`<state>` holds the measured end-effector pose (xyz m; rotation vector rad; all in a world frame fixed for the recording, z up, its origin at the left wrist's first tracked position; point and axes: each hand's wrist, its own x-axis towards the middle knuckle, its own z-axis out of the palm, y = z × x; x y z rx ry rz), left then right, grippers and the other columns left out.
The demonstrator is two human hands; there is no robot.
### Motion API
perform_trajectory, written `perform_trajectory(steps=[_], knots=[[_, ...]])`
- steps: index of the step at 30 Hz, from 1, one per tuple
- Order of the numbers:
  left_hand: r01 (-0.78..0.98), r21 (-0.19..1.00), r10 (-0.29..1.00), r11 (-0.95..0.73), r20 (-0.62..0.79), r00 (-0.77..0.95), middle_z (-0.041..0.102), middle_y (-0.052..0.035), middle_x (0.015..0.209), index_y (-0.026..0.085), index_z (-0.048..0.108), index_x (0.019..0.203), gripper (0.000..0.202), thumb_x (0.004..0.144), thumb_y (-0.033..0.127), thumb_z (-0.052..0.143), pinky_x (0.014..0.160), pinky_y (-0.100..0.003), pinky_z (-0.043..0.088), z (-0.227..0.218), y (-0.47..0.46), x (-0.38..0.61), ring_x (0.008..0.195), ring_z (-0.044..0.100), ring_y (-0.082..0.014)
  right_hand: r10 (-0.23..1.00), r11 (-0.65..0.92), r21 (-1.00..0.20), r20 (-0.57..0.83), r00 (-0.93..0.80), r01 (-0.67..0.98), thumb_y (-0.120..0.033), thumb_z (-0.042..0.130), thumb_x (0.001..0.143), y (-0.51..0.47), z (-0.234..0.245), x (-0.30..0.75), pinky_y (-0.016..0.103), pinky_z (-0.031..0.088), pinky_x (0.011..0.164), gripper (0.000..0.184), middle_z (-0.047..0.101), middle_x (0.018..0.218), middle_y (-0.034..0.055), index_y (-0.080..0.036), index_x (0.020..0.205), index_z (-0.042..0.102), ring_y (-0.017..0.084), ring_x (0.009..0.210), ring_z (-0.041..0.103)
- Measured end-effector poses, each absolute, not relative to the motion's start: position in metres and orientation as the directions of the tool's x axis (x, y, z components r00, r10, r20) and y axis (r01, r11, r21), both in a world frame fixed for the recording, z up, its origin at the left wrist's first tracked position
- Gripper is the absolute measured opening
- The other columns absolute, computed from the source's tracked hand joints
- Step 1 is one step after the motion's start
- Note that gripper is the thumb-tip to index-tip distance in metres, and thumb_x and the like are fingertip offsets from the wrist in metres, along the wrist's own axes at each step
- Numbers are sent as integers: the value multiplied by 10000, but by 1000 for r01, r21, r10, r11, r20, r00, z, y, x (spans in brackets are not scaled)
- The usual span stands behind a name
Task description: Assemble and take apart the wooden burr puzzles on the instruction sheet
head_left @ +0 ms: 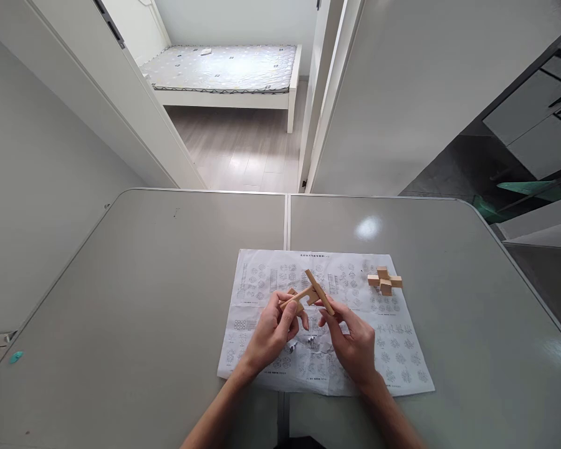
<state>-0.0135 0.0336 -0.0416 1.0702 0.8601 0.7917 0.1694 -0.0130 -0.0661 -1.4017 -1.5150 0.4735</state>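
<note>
My left hand (272,333) and my right hand (351,342) are both pinched on a set of crossed wooden puzzle sticks (312,292), held just above a printed instruction sheet (393,362). The left fingers grip the lower left stick end. The right fingers hold the long stick near its lower right end. An assembled wooden cross-shaped puzzle (384,280) sits on the sheet's upper right part, apart from both hands.
The sheet lies on a grey folding table (135,299) with a centre seam. Beyond the table's far edge an open doorway shows a bed (224,72) and wood floor. A dark cabinet (537,118) stands at right.
</note>
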Motion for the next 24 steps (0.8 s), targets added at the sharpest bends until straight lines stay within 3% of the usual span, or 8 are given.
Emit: perform_trajectory(steps=[5,10,18,24], knots=[[-152,935,851,321,-215,479,612,44,711,236,367,964,324,1060,528,469,462,-237,210,-39,34,-13,452,296,-58,914,296,-785,399,79,545,-198,579,1045,-13,-66,166,261,607,622,203,815,939,42,-220,1207,700,145,614,735],[-180,926,847,332,-209,489,581,53,706,237,360,960,310,1064,506,476,480,-242,236,-40,34,-13,482,327,-69,909,346,-784,417,24,515,-179,564,1041,-15,-67,159,296,634,655,215,823,979,61,-221,1201,702,180,682,772],[-112,962,883,247,-176,436,406,93,639,237,360,955,347,1061,557,445,521,-269,272,-46,29,-14,541,336,-106,888,397,-771,460,4,498,-155,595,1023,-13,-62,153,302,668,703,235,827,1058,76,-224,1203,728,189,714,799],[-169,931,840,323,-200,504,347,91,683,236,372,1018,314,1070,538,440,500,-255,220,-44,30,-15,537,243,-100,881,397,-756,472,14,520,-176,600,1026,-13,-62,153,296,666,673,263,831,1040,69,-234,1245,732,196,748,807]])
